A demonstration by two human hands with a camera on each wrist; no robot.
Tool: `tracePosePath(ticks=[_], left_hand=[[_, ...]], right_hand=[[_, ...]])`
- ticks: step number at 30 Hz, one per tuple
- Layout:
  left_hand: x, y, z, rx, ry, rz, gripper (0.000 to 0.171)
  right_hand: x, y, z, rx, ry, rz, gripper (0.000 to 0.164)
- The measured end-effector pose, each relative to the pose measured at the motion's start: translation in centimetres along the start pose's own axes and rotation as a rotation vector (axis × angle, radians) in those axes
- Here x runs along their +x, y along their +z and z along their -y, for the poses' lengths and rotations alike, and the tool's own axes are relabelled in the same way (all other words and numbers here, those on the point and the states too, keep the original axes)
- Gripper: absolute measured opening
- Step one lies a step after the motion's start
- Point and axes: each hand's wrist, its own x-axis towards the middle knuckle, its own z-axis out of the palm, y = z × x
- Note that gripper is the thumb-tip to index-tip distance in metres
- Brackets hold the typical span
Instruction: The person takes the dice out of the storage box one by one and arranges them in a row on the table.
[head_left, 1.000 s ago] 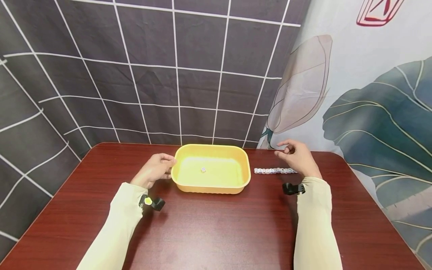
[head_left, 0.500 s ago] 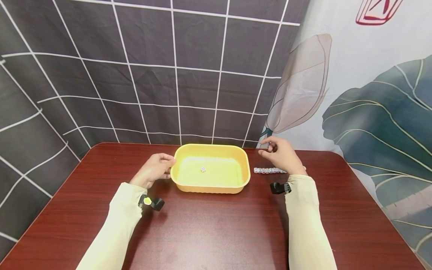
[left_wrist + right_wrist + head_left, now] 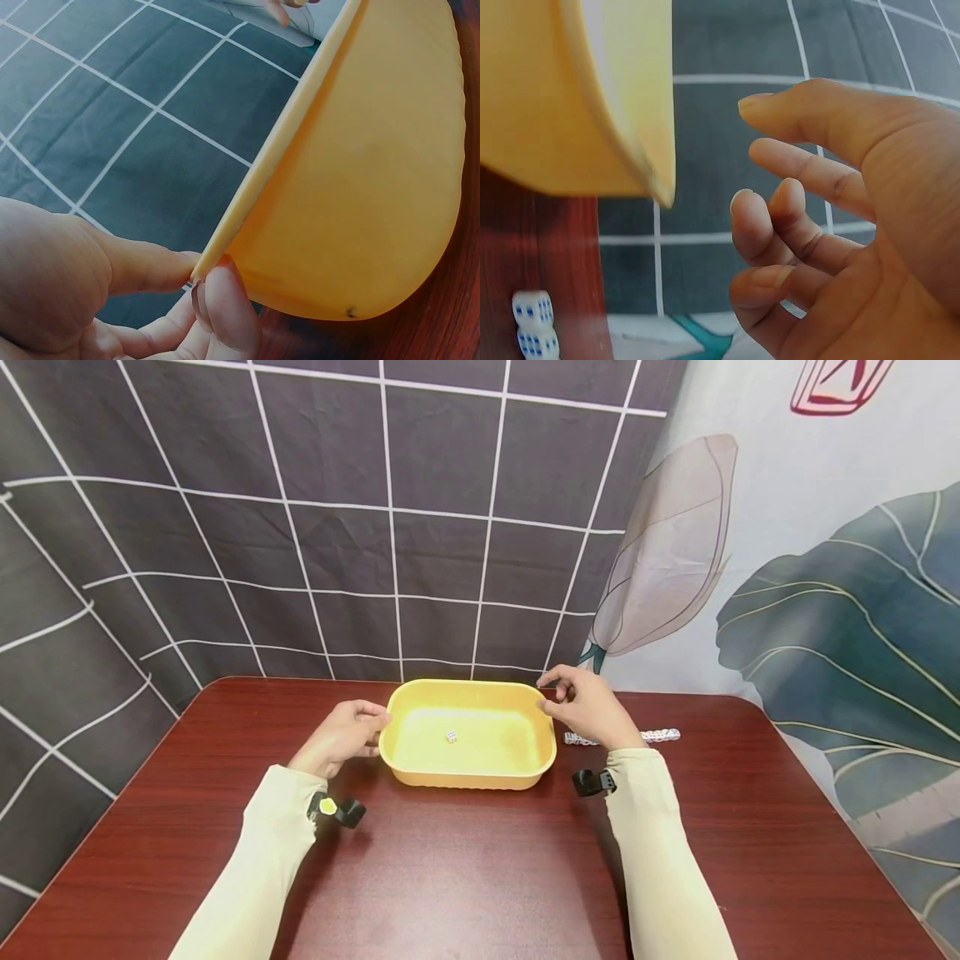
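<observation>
A yellow plastic basin [image 3: 465, 781] stands on the table, with one small white die [image 3: 452, 737] lying on its floor. My left hand [image 3: 341, 739] pinches the basin's left rim between thumb and fingers, as the left wrist view shows up close. Above the basin's right end is my right hand [image 3: 588, 706], its fingers loosely bent and nothing between them. A row of white dice [image 3: 662, 736] with blue pips lies to the right of the basin. The right hand and wrist hide the row's middle; two dice [image 3: 536, 326] show in the right wrist view.
The dark red wooden table [image 3: 480, 868] ends at a back edge just behind the basin. A dark gridded cloth [image 3: 442, 556] hangs behind it. To the right hangs a pale cloth with leaf prints [image 3: 847, 635].
My right hand has moved left from over the row of dice to the basin's right rim, uncovering the row's right end. The left hand and the basin have stayed in place.
</observation>
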Motion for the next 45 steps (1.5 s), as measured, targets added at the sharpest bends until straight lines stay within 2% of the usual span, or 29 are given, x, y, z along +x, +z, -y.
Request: tracePosePath(ticks=[9,20,26,29,36,45], left_hand=[[0.0,0.0,0.1,0.004,-0.003,-0.004,0.036],[-0.2,-0.1,0.1,0.004,-0.005,-0.009,0.036],[-0.1,-0.1,0.1,-0.002,-0.007,-0.008,0.036],[-0.1,-0.1,0.1,0.000,-0.004,-0.007,0.037],[0.0,0.2,0.0,-0.012,-0.012,-0.006,0.036],[0.2,0.1,0.1,-0.005,-0.027,-0.015,0.035]], right_hand=[[0.6,2.1,1.7,-0.005,-0.079,0.042,0.025],[1.2,4.8,3.3,0.001,-0.098,0.106,0.030],[1.6,6.5,3.4,0.047,-0.132,0.144,0.030],[1.8,7.3,3.7,0.043,-0.127,0.170,0.031],[2.2,8.9,4.8,-0.065,-0.091,0.191,0.029],[2.1,10.2,5.5,-0.060,-0.071,0.240,0.026]])
